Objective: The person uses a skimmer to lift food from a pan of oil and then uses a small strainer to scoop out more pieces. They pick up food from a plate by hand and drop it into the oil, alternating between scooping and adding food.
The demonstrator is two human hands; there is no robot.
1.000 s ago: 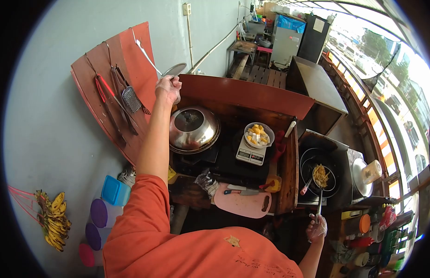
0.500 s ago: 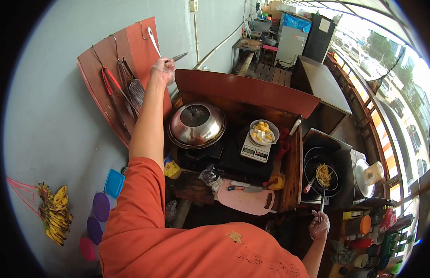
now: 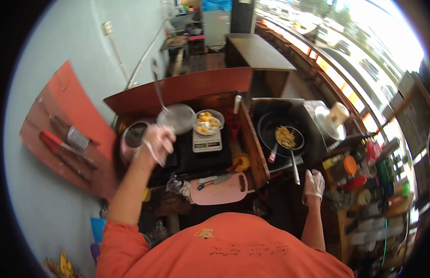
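Note:
My left hand (image 3: 159,140), in a clear plastic glove and blurred by motion, is closed at the rim of a round mesh strainer (image 3: 179,119). The strainer's long handle points up and away over the stove area. Just behind it, a bowl of yellow and white pieces (image 3: 208,122) sits on a digital scale (image 3: 207,143). My right hand (image 3: 314,184), also gloved, is empty with its fingers loosely extended. It is just right of the handle of a second strainer (image 3: 296,172), which holds fries (image 3: 285,136) and rests over a black wok (image 3: 266,125).
A metal domed lid (image 3: 134,139) is partly hidden behind my left hand. Knives lie on a pink cutting board (image 3: 215,193). Red-handled tools hang on the board (image 3: 101,139) at left. Bottles and jars (image 3: 350,166) crowd the right side, near a tub on a round lid (image 3: 338,116).
My left hand has come down from the hanging board, bringing the mesh strainer over the stove area. My right hand has let go of the fries strainer's handle. The view has turned right.

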